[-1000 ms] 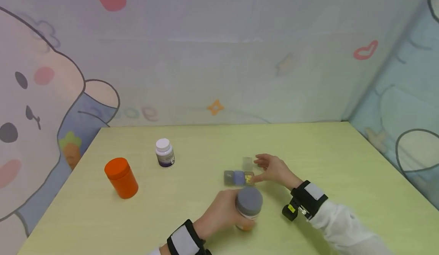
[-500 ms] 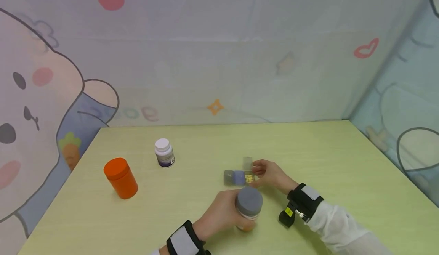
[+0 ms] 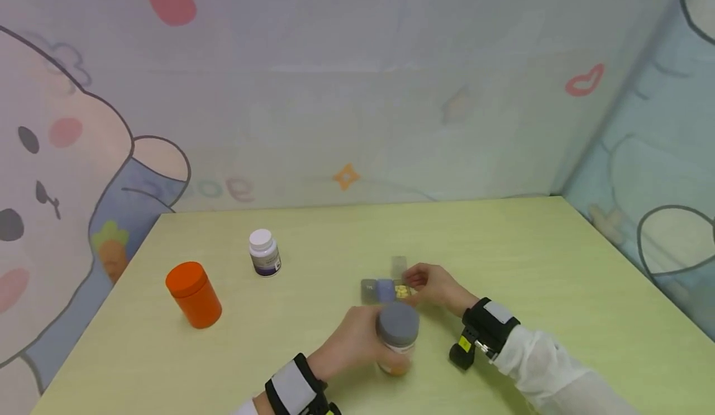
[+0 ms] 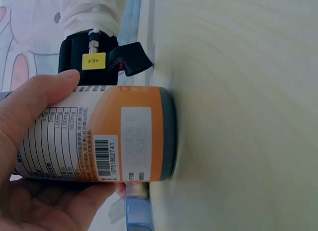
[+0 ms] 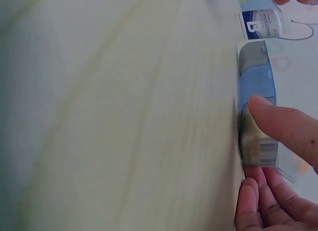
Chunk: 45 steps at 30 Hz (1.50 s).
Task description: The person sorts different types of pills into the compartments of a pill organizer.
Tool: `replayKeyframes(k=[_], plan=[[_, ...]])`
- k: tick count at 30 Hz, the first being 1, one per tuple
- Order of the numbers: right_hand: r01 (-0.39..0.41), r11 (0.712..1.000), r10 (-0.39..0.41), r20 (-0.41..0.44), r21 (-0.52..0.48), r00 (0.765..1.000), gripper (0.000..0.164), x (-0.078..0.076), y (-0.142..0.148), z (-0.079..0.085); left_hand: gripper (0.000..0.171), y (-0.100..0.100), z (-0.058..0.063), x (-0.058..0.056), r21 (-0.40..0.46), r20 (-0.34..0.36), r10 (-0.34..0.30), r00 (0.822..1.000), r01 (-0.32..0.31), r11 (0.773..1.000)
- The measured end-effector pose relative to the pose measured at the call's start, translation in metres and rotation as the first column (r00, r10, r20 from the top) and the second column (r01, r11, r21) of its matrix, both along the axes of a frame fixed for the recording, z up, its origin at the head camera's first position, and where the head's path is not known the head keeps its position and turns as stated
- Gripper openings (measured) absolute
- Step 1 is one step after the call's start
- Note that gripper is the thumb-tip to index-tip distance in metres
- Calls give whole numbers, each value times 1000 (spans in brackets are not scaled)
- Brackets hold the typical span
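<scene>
My left hand point(image 3: 357, 340) grips a supplement bottle point(image 3: 398, 328) with a grey cap and an orange-and-white label. In the left wrist view, the bottle point(image 4: 134, 136) stands close over the table, its barcode showing. Just beyond it lies a small pill organizer point(image 3: 385, 291) with grey and blue compartments. Its right compartment is uncovered, with yellow tablets point(image 3: 402, 291) inside and the clear lid point(image 3: 399, 267) raised behind. My right hand point(image 3: 438, 288) holds that right end. The right wrist view has the thumb point(image 5: 278, 119) against the organizer's side and the other fingers at its end.
An orange jar point(image 3: 194, 295) stands at the left of the pale yellow table point(image 3: 313, 241). Behind it, a bit to the right, is a white bottle point(image 3: 265, 252) with a dark-banded label. A printed cloth backdrop point(image 3: 346, 92) rises along the table's back edge.
My right hand has come left and its fingers have drawn in to the organizer's right end. The yellow tablets show more plainly. My left hand keeps its grip on the bottle.
</scene>
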State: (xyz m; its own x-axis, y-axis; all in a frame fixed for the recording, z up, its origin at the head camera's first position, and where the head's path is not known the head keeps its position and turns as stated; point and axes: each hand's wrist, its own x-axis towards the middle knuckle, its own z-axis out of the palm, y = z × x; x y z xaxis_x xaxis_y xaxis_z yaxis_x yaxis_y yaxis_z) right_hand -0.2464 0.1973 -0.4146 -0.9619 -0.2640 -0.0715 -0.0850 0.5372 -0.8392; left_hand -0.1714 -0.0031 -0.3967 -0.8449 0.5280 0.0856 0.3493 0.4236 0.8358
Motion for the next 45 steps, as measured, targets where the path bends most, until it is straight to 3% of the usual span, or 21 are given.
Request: replayKeyframes(k=[5,10,15,20,24,28,31,37,45], plan=[[3,1000,-3,4,-11,1000,49,-1,2,-6,49,-11,14,-14,-7,-79,-7,997,7,1000],[5,999,-5,-7,-33,1000,52,1,7,-9,50,-21,58,-31,26,-180,0,984,5,1000],[-10,997,8,-23,-77,1000,51,3,7,-10,50,-31,100,-53,59,-232,88,969,-76,995],[-7,996,5,-22,-88,1000,51,4,2,-10,52,-43,116,-83,94,-196,201,960,-186,978],[-1,994,-1,-15,-106,1000,51,5,0,-11,54,-52,108,-109,97,-132,327,936,-316,944],[2,995,-2,-7,-103,1000,52,4,-8,-12,55,-64,85,-129,95,-95,436,895,-428,899],[10,996,-10,0,-85,1000,52,1,-13,-14,56,-73,64,-138,78,-75,482,873,-476,876],[5,996,-5,6,-94,1000,52,-1,-16,-14,58,-80,34,-147,21,-36,503,863,-503,864],[31,996,-30,17,-81,999,53,1,-18,-14,61,-83,19,-151,-46,-46,511,858,-513,857]])
